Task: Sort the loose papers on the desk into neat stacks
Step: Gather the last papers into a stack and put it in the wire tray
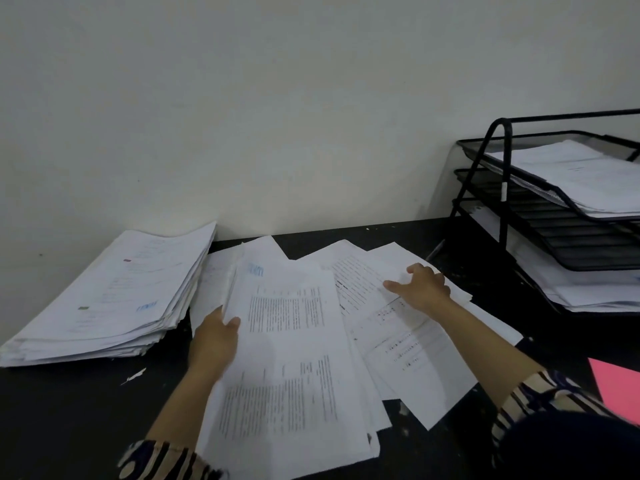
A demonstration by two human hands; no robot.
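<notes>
Loose papers (311,341) spread at the desk (69,410) centre, left hand (214,341) pinching the edge of one printed sheet (287,358), right hand (422,289) flat with fingers wide on sheets at 1 o'clock, thick stack (110,296) at 10 o'clock, tray rack (554,209) at 2 o'clock.

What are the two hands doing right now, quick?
Left hand: closed on the edge of a printed sheet.
Right hand: open, fingers spread flat on the loose papers.

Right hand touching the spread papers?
Touching. Head view: right hand lies flat on the spread papers, fingers pressed on a sheet.
</notes>
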